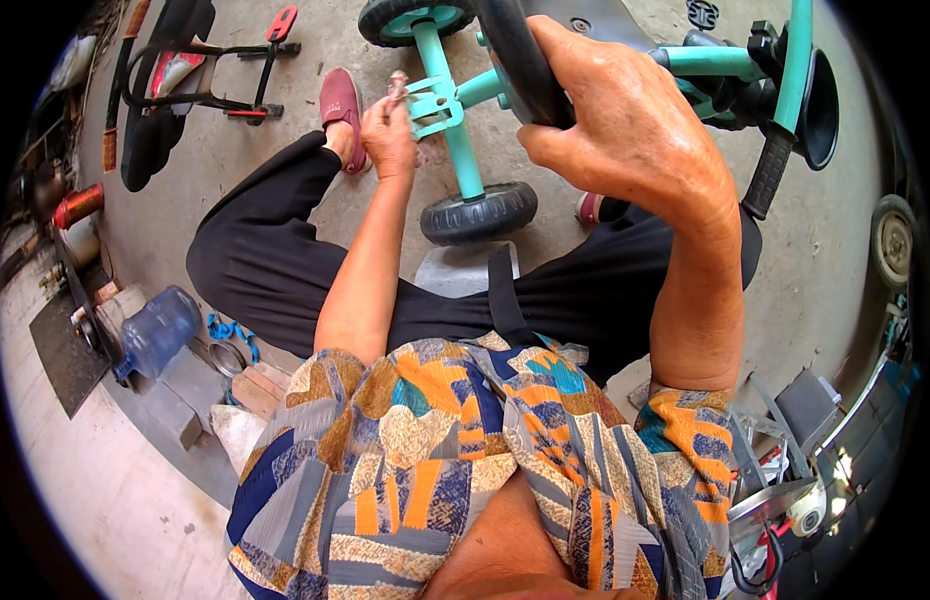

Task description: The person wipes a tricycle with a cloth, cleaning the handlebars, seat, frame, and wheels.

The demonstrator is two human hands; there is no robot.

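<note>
A: Where does the trike (478, 90) stand?

B: On the floor (815, 260) in front of the person, its teal axle (461, 155) between the shoes (341, 102), likely so both hands reach it easily

A: And the right hand (640, 135)?

B: Its fingers and thumb wrap round a black part (522, 62), tyre or seat, I can't tell which. That grip probably steadies the trike, as it rests on wheels (478, 213)

A: The left hand (389, 142)?

B: Its fingers are curled nearly closed, pinching a small scrap (398, 84), maybe cloth, just beside the bracket (434, 108). Whether they touch the bracket, I can't tell

A: Why there?

B: Perhaps so the scrap sits within easy reach of the bracket
</note>
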